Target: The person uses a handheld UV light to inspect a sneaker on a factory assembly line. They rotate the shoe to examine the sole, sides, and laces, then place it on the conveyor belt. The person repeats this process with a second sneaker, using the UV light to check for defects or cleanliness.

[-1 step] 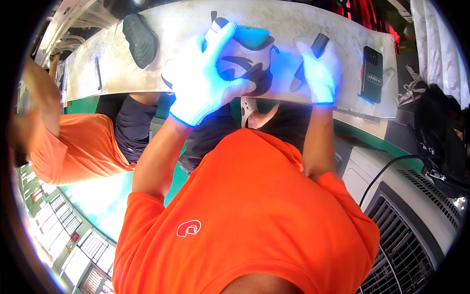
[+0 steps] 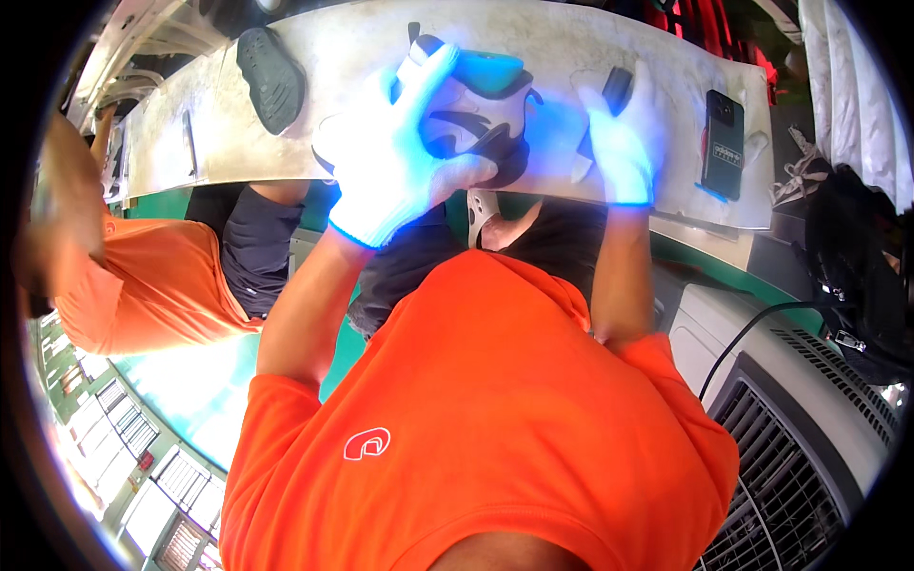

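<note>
On the pale work table, my left hand (image 2: 386,157), in a white glove, grips a grey-and-white shoe (image 2: 509,143) with dark patches and a teal inside. Its thumb presses the near side and the fingers reach over the top. To the right of the shoe, my gloved right hand (image 2: 624,143) is closed around a flat tool with a black handle (image 2: 617,90). The tool's lighter lower end points down and left, apart from the shoe. Bluish glare washes out both gloves and hides finger detail.
A dark shoe sole (image 2: 271,81) and a thin pen-like item (image 2: 189,143) lie to the left on the table (image 2: 352,38). At right rests a dark phone (image 2: 724,143). Another person in an orange shirt (image 2: 171,285) sits at left. A vented appliance (image 2: 790,409) stands at lower right.
My right hand and the tool have shifted slightly, and the tool's angle has turned a little. The left hand and the shoe stay put. The person at left has moved slightly.
</note>
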Demonstrator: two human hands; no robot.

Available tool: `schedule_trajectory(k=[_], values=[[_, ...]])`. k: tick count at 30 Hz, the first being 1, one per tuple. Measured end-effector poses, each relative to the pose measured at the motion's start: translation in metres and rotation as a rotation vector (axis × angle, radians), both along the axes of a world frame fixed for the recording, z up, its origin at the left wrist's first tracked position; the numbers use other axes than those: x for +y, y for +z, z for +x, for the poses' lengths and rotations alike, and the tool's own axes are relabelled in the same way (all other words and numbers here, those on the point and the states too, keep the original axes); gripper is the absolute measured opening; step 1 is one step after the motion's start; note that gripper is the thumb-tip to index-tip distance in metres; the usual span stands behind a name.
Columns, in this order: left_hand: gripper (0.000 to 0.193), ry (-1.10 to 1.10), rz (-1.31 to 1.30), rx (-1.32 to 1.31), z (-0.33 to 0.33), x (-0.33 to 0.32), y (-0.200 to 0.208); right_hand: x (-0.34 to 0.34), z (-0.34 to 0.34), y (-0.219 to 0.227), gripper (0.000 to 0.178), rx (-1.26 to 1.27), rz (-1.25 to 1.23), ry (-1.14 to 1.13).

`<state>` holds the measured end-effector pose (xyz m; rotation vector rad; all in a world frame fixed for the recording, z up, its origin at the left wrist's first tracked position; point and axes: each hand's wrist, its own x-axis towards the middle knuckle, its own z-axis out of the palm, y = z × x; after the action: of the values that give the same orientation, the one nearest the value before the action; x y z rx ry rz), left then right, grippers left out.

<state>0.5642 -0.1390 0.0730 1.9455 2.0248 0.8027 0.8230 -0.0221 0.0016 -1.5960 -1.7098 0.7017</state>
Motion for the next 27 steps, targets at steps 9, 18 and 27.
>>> schedule_trajectory(k=[9,18,27], values=[[0.112,-0.001,0.083,0.038,0.006,-0.005,0.004,-0.016,-0.024,0.016,0.065,0.514,-0.469,0.896],[0.093,-0.053,0.313,-0.051,-0.008,-0.017,-0.022,-0.06,-0.063,0.021,0.05,0.461,-0.429,0.632],[0.084,0.109,0.186,-0.787,-0.084,-0.032,0.002,-0.046,-0.075,0.019,0.062,0.746,-0.493,0.521]])
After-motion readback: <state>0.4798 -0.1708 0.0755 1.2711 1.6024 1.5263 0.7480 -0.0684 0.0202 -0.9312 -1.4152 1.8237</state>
